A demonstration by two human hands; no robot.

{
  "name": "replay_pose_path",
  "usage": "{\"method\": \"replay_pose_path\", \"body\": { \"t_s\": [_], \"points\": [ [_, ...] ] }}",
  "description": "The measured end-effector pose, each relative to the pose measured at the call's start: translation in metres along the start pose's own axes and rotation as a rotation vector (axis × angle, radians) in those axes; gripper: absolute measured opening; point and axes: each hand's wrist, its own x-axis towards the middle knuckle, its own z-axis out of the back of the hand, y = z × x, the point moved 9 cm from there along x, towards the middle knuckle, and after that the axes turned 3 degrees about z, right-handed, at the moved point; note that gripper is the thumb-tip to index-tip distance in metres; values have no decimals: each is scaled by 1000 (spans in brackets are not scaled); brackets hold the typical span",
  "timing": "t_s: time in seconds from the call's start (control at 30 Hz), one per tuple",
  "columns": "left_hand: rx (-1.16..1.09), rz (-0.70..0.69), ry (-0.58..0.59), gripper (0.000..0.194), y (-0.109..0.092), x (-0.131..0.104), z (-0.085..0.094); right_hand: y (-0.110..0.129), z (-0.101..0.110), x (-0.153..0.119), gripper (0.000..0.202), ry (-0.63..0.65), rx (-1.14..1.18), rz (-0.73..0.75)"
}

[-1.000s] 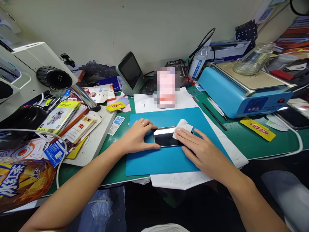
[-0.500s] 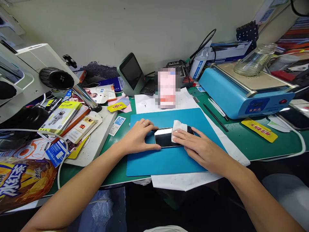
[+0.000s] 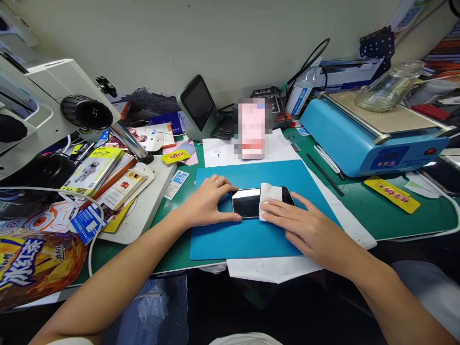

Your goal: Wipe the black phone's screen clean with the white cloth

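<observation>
A smartphone (image 3: pixel 246 206) with a glossy black screen lies flat and sideways on a blue mat (image 3: pixel 230 244). My left hand (image 3: pixel 208 201), with a ring on one finger, grips the phone's left end, the thumb at the near edge and the fingers at the far edge. Under the fingers of my right hand (image 3: pixel 302 220) is a folded white wipe (image 3: pixel 269 192), pressed onto the right half of the screen. The fingers of that hand lie together along the wipe and cover part of it and of the phone's near right edge.
A blue heating plate machine (image 3: pixel 345 139) with a glass jar (image 3: pixel 390 88) on top stands right. Black tweezers (image 3: pixel 325 175) lie before it. Behind the mat are a blurred upright phone (image 3: pixel 252 129) and a small display (image 3: pixel 197 105). Left are a microscope (image 3: pixel 86 112), boxes and a drink bottle (image 3: pixel 36 268).
My right hand has slid the wipe slightly to the right along the screen, and the wipe lies flatter. My left hand keeps its grip on the phone. The whole view has shifted a little.
</observation>
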Motion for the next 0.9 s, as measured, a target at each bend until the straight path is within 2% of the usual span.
{"method": "replay_pose_path", "body": {
  "t_s": [0.27,0.6,0.77,0.9],
  "points": [
    [4,-4,-1,66,-1,0,1,-8,3,-14,50,-68,-75,-70],
    [-4,12,-3,64,0,-1,1,17,-4,12,54,-62,-71,-37],
    [11,18,2,65,2,-2,-2,14,2,1,53,-51,-98,-96],
    [12,30,6,65,1,-2,-3,20,8,-7,48,-101,-177,-166]
  ]
}}
